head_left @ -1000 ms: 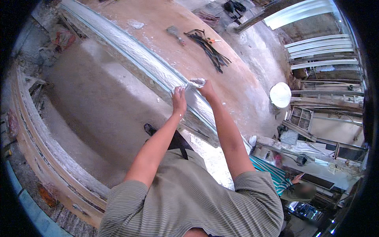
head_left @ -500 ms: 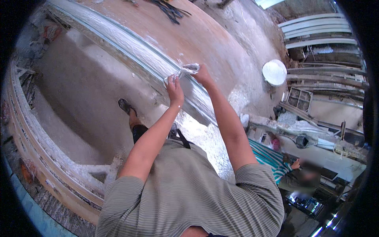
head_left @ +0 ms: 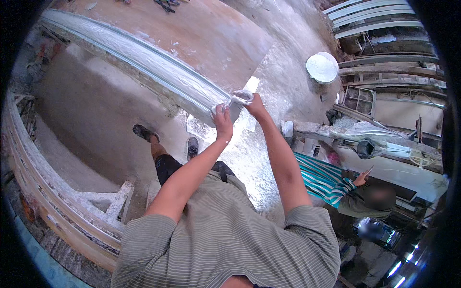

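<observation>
Both hands are together at the near right end of a long mould (head_left: 144, 56), whose ridged channel carries wet white plaster-like material. In my right hand (head_left: 257, 105) is a looped, white-coated clump (head_left: 242, 97), soft and stringy in look; whether it is cloth or fibre I cannot tell. My left hand (head_left: 224, 126) lies just beside it, fingers closed around a white mass at the mould's edge. The white material seems to run between the two hands. White specks dot my left wrist.
The mould rests along the edge of a brownish tabletop (head_left: 211, 29). A round white tub (head_left: 322, 67) stands at right, near stacked long strips (head_left: 374, 14). Someone in a striped sleeve (head_left: 342, 189) holds a phone-like object at lower right. A curved moulding rack (head_left: 53, 192) lines the left.
Both hands have slid along the mould to its near right end, still together. The view has shifted, bringing the table's corner and my second foot into sight.
</observation>
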Demonstrator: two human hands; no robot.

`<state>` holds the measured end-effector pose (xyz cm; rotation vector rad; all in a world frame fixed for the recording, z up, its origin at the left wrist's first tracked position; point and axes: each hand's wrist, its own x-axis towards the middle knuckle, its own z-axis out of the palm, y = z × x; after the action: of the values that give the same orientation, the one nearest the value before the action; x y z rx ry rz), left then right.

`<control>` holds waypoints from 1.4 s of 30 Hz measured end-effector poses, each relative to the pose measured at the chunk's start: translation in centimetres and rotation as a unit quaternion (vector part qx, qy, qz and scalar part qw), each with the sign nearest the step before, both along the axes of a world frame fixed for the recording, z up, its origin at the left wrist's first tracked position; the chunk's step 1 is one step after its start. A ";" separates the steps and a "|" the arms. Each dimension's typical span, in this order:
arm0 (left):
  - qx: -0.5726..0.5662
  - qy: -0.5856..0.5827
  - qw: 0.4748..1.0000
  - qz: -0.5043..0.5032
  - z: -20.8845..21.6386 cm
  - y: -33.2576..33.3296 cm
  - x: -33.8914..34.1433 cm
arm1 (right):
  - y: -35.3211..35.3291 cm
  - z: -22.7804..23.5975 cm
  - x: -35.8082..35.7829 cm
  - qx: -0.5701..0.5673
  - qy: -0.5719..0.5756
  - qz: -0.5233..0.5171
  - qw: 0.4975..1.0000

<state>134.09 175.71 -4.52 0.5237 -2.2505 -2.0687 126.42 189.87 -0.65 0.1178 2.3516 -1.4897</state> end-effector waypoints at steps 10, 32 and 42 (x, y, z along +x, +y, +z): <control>0.094 0.009 0.994 0.049 0.4 1.6 1.4 | 1.9 -1.2 4.7 -0.040 0.090 -0.114 0.989; 0.321 0.050 0.920 0.221 4.4 -10.2 -5.5 | -2.0 -3.1 9.1 0.377 0.222 0.373 0.818; 0.352 0.026 0.917 0.185 5.2 -15.6 -8.3 | -5.2 -0.2 7.1 0.252 0.311 0.139 0.906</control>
<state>125.76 160.14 0.69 0.8237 -1.1781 -2.5643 133.48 184.68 -0.86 -0.6332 3.0420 -0.8215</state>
